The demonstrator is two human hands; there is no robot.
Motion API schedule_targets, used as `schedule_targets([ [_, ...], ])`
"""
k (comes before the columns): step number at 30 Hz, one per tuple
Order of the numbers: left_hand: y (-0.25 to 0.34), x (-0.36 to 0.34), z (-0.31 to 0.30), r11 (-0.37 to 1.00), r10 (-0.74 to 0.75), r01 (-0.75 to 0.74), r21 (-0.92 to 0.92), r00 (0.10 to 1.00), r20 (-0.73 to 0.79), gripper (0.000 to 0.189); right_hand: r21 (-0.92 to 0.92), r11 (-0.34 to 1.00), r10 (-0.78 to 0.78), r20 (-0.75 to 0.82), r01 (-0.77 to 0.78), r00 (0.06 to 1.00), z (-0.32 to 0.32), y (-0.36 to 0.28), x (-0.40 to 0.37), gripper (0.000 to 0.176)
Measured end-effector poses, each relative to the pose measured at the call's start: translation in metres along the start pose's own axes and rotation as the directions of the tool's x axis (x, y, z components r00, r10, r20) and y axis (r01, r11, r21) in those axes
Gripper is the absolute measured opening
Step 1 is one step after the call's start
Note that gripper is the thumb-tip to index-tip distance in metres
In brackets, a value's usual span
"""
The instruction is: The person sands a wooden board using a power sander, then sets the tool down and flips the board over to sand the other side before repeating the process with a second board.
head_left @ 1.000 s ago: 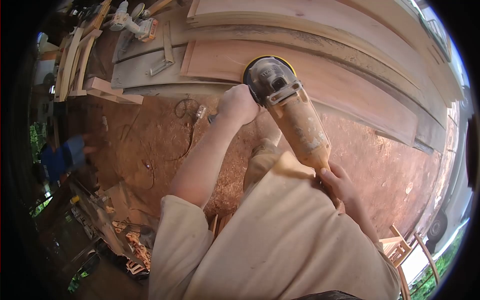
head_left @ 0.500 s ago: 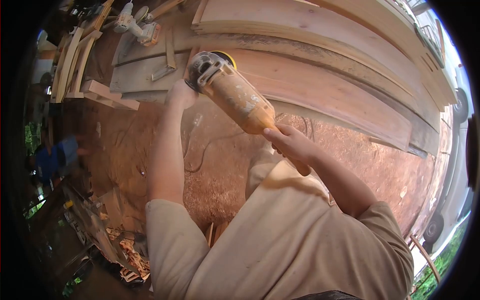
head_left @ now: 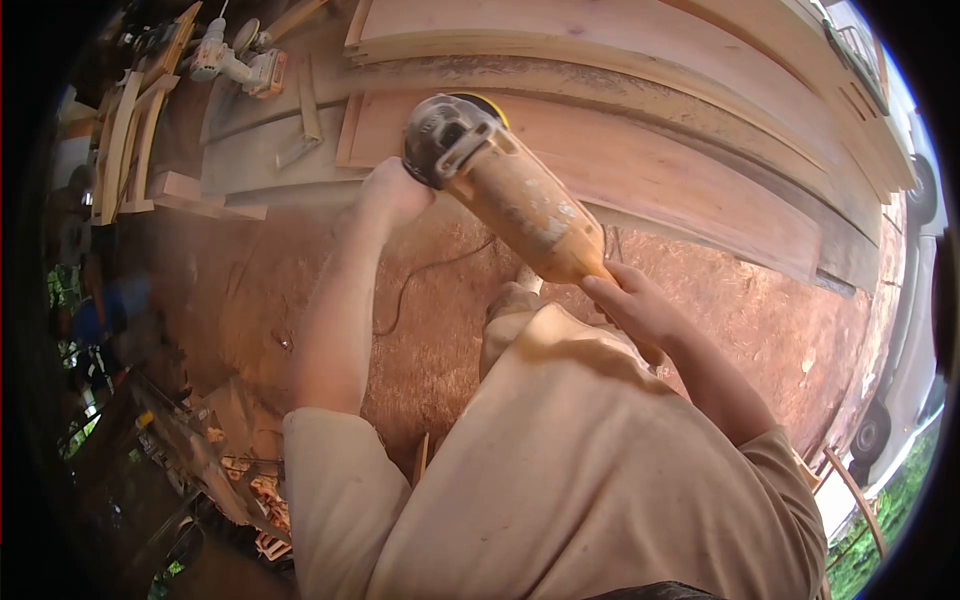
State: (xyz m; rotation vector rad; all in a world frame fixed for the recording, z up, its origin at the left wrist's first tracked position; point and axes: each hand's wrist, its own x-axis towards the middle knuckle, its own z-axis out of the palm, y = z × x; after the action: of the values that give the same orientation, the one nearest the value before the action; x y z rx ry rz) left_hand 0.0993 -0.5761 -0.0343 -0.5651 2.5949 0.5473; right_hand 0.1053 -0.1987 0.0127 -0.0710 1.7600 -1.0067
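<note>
An orange, dust-covered angle grinder (head_left: 525,208) lies slantwise across the middle of the view, with its dark head up and to the left. Behind the head shows the yellow rim of its disc (head_left: 490,108), over a reddish wooden board (head_left: 680,180). My left hand (head_left: 400,192) is closed at the side of the grinder's head; its fingers and the part they grip are mostly hidden. My right hand (head_left: 632,302) wraps round the rear handle. Whether the disc touches the board cannot be made out.
Further planks (head_left: 600,30) lie behind the board. At the upper left are a cordless drill (head_left: 235,62) and small wood pieces (head_left: 310,105). A cord (head_left: 425,268) trails over the dusty ground. A blurred person in blue (head_left: 110,305) is at far left, a vehicle (head_left: 900,340) at right.
The grinder and both hands have moved right along the board, while the view has shifted so the planks and drill appear further left. Both hands keep their hold.
</note>
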Motion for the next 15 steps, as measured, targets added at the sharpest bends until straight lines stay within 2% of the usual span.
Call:
schedule_targets([
  [2, 0.037, -0.011, 0.01, 1.0, -0.007, 0.008, -0.027, 1.0, 0.025, 0.032, 0.084, 0.996, -0.005, -0.044, 0.008, 0.999, -0.016, 0.032, -0.018, 0.051],
  [8, 0.136, -0.045, 0.037, 0.999, 0.017, -0.012, -0.041, 0.991, 0.136, 0.032, 0.159, 0.987, 0.024, -0.068, -0.013, 0.997, -0.064, 0.105, -0.078, 0.047],
  [15, 0.227, -0.066, 0.069, 0.996, 0.092, -0.086, -0.041, 0.976, 0.197, 0.033, 0.231, 0.973, 0.045, -0.135, -0.012, 0.99, -0.104, 0.164, -0.137, 0.053],
])
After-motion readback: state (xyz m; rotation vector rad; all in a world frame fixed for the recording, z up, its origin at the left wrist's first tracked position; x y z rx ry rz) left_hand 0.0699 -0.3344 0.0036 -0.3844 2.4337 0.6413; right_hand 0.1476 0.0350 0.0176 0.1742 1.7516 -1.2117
